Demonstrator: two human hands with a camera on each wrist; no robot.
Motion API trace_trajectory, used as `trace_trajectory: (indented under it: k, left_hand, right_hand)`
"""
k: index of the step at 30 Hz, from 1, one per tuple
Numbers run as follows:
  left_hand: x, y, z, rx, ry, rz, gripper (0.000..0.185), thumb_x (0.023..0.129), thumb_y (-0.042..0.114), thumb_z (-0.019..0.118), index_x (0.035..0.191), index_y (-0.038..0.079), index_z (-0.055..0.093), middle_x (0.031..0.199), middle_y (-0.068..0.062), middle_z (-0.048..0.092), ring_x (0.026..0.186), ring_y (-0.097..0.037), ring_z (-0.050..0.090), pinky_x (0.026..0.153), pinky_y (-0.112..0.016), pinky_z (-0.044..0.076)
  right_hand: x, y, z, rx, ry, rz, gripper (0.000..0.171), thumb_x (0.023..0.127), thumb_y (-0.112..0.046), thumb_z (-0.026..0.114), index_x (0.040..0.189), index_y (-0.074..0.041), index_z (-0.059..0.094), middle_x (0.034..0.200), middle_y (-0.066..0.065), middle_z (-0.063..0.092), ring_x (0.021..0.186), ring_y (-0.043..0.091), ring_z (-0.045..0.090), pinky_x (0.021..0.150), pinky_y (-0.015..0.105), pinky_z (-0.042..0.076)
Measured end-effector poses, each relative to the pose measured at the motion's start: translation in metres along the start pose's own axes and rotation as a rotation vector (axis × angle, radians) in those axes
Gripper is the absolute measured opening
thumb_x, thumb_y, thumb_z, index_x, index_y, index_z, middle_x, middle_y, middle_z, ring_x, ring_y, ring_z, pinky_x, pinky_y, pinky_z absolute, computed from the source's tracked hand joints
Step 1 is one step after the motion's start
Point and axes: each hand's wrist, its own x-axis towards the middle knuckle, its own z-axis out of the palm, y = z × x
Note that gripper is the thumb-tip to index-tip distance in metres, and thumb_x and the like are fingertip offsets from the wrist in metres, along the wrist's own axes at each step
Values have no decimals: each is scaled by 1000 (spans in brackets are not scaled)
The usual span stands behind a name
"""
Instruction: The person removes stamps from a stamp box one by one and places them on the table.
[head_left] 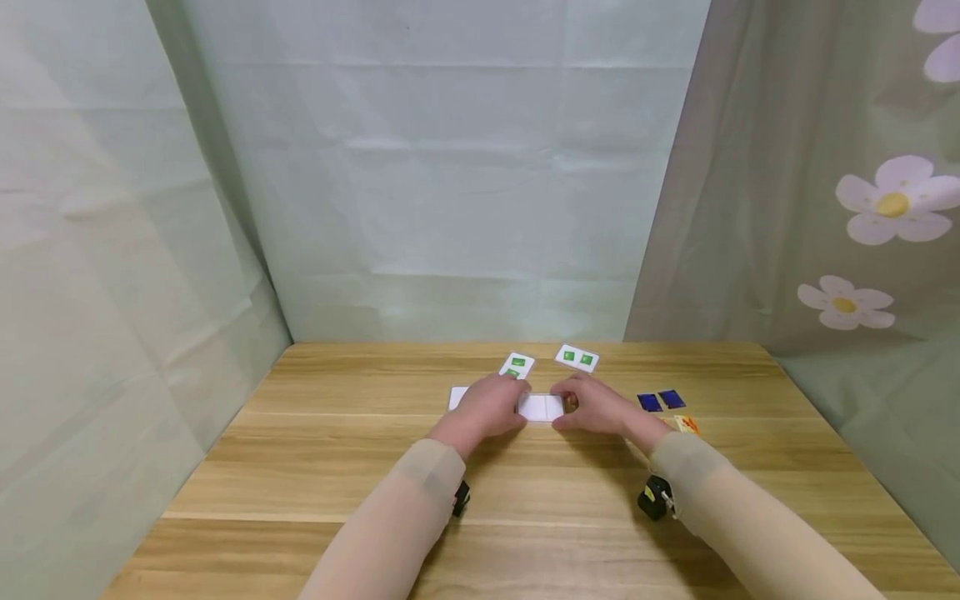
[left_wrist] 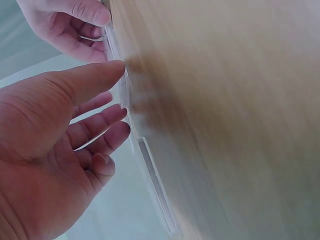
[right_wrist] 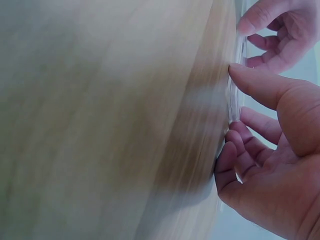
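Note:
A flat white card with a clear rim and a middle line (head_left: 542, 407) lies on the wooden table between both hands. My left hand (head_left: 489, 406) pinches its left end, thumb at the near edge and fingers at the far one. At the right end my right hand (head_left: 596, 406) holds it the same way. Another white card (head_left: 455, 397) is mostly hidden behind the left hand. Beyond the hands lie two white cards with green squares, one on the left (head_left: 518, 364) and one on the right (head_left: 577, 357). The left wrist view shows a clear-rimmed card edge (left_wrist: 157, 182) near the left fingers.
To the right of the right hand lie two dark blue square pieces, one left (head_left: 649, 403) and one right (head_left: 672, 399). A yellow-orange piece (head_left: 687, 425) sits just in front of them, near the right wrist. Pale curtains (head_left: 450, 208) hang behind the table (head_left: 360, 475).

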Motion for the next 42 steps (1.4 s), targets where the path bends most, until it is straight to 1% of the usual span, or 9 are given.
trace_trajectory:
  k: [5,9,13,16,20,25,31,36,42]
  left_hand:
    - [0,-1,0,4,1,-1,47,99,26,86,142,11,72,131,-5,75,115,-27,69,102,-43,55]
    - [-1,-2,1,-12,-1,-4,50,99,27,85,144,11,71,135,-6,74,120,-28,68,106,-44,54]
    - [0,-7,1,-42,23,-12,51,100,31,84,145,11,71,136,-7,73,122,-27,67,107,-44,54]
    - [0,-11,-1,-57,47,-32,52,101,33,83,146,12,70,138,-8,71,125,-27,67,107,-45,54]
    - [-2,-15,-4,-92,73,-82,55,102,35,82,150,11,67,148,-12,67,134,-32,63,113,-49,51]
    - [-2,-16,-9,-130,107,-135,61,104,35,80,154,7,61,156,-17,60,142,-36,57,117,-52,48]
    - [5,-18,-10,-154,146,-194,62,104,36,80,156,7,60,151,-16,62,132,-34,61,110,-49,51]
    - [11,-24,-10,-145,147,-209,61,104,36,80,154,7,62,144,-16,66,126,-34,63,107,-50,52]
    - [17,-27,-7,-132,135,-223,59,105,39,78,153,9,63,143,-15,66,126,-34,61,108,-52,51]
  right_hand:
    - [1,-1,1,-5,-1,13,48,95,-19,90,137,-4,73,132,15,64,115,28,62,103,52,53]
    - [2,1,1,-2,4,4,48,94,-18,90,137,-3,73,130,15,64,114,28,62,102,52,53]
    - [1,2,2,5,11,3,51,94,-20,90,139,-4,72,130,16,63,115,29,61,101,52,53]
    - [-1,1,3,22,15,8,59,94,-21,91,145,-2,67,137,20,60,120,33,61,103,54,53]
    - [-8,0,5,52,33,26,72,95,-22,90,155,3,58,148,28,55,128,39,60,109,59,51]
    - [-20,-7,9,97,62,73,80,97,-22,88,162,2,49,157,29,47,134,43,59,112,60,49]
    - [-32,-17,14,103,97,116,84,98,-24,87,166,0,44,160,26,47,139,44,56,115,62,47]
    - [-40,-22,15,47,118,96,83,100,-26,85,166,1,43,165,28,44,147,49,49,120,65,40]
    - [-43,-20,14,-34,141,69,78,103,-28,81,165,1,44,166,28,44,149,49,47,119,67,39]
